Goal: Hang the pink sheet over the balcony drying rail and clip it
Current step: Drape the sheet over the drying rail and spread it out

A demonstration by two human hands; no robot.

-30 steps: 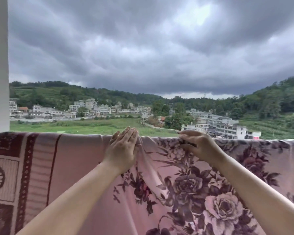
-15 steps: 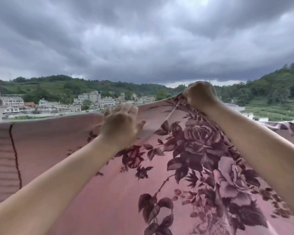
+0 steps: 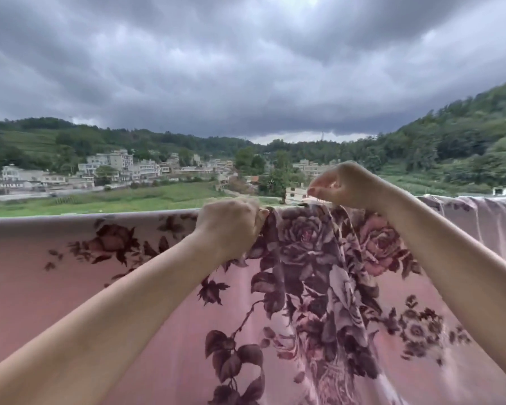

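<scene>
The pink fabric sheet printed with dark maroon roses and leaves point(image 3: 146, 287) hung draped over the balcony drying rail, its folded top edge running level across the view from the left side to the far right; the rail itself lay hidden under the cloth. The left hand point(image 3: 231, 225) sat at the top edge near the middle, its fingers curled tightly round a bunch of the cloth there. The right hand point(image 3: 343, 185) was just to the right of it and a little higher, above the edge, with its fingertips point(image 3: 314, 191) pinching a small bit of the sheet's top border and lifting it, so that a gathered fold of rose print fell away below between the two hands. Whether the right hand held anything besides the cloth could not be told. Both bare forearms reached up from the lower corners of the view. Beyond the sheet lay a green field point(image 3: 105, 200), a cluster of pale multi-storey village buildings point(image 3: 120, 168), wooded hills point(image 3: 450, 147) and a heavy grey clouded sky point(image 3: 246, 68).
</scene>
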